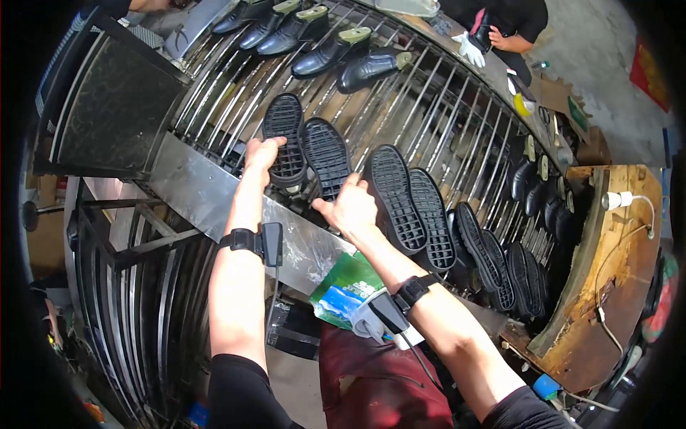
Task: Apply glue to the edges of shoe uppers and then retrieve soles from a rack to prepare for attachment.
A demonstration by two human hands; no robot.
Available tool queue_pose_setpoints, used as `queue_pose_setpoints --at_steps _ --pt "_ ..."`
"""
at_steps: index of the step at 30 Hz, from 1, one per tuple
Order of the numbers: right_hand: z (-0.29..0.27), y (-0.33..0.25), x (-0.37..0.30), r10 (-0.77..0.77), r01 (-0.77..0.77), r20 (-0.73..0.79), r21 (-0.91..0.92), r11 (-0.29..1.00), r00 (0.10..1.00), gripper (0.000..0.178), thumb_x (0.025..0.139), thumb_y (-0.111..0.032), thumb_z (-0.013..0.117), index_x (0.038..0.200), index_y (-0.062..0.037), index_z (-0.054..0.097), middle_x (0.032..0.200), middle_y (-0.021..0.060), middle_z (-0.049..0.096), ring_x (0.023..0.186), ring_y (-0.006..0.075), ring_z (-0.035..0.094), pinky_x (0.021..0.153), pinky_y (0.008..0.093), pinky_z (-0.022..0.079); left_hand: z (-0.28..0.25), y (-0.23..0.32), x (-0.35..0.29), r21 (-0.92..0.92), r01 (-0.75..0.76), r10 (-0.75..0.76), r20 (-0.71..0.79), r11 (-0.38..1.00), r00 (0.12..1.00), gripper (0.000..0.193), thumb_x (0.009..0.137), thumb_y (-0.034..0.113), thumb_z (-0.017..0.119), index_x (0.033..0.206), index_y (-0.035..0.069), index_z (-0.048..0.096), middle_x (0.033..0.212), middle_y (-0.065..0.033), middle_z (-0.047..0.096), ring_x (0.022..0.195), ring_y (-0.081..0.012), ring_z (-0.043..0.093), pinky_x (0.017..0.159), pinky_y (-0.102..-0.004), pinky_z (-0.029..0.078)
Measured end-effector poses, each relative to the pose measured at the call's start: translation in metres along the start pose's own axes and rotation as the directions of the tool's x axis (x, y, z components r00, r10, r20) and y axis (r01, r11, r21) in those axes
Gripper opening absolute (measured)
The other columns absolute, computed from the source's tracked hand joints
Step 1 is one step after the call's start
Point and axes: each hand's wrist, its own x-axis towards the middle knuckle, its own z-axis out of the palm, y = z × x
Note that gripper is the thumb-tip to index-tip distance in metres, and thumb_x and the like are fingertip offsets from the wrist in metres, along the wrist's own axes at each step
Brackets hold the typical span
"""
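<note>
A black shoe sole with a ridged grid pattern lies on the metal rods of the rack. My left hand is closed on its left edge near the heel, thumb on top and the other fingers partly hidden. Beside it is a second black sole, tilted slightly. My right hand grips this one at its near end, thumb on one side and fingers on the other. Just right of that hand, another pair of black soles rests grid side up on the rods.
Several black leather shoes stand along the far side of the rod rack. More soles lie to the right, before a wooden housing. A metal edge plate runs nearest me. Across the rack, a gloved person handles a shoe.
</note>
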Motion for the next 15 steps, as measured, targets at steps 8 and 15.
queue_pose_setpoints --at_steps 8,15 --pt "-0.069 0.068 -0.09 -0.287 0.286 0.136 0.027 0.958 0.948 0.096 0.077 -0.055 0.083 0.139 0.0117 0.051 0.106 0.0298 0.072 0.106 0.0446 0.074 0.088 0.051 0.062 -0.024 -0.047 -0.15 0.127 -0.14 0.16 -0.165 0.982 0.973 0.08 0.093 0.048 0.078 0.149 -0.003 0.051 0.128 -0.0174 0.069 0.097 -0.0216 0.07 0.084 -0.0384 0.06" --pt "-0.132 0.272 -0.222 -0.22 0.239 -0.097 0.457 0.857 0.971 0.053 0.087 -0.022 0.085 0.128 0.0072 0.066 0.087 0.0109 0.075 0.077 0.0132 0.071 0.075 0.0299 0.058 -0.057 -0.278 -0.387 -0.179 -0.194 0.129 -0.319 0.965 0.939 0.023 0.104 0.025 0.069 0.117 0.006 0.072 0.083 0.0004 0.069 0.068 -0.0095 0.064 0.06 -0.0266 0.054"
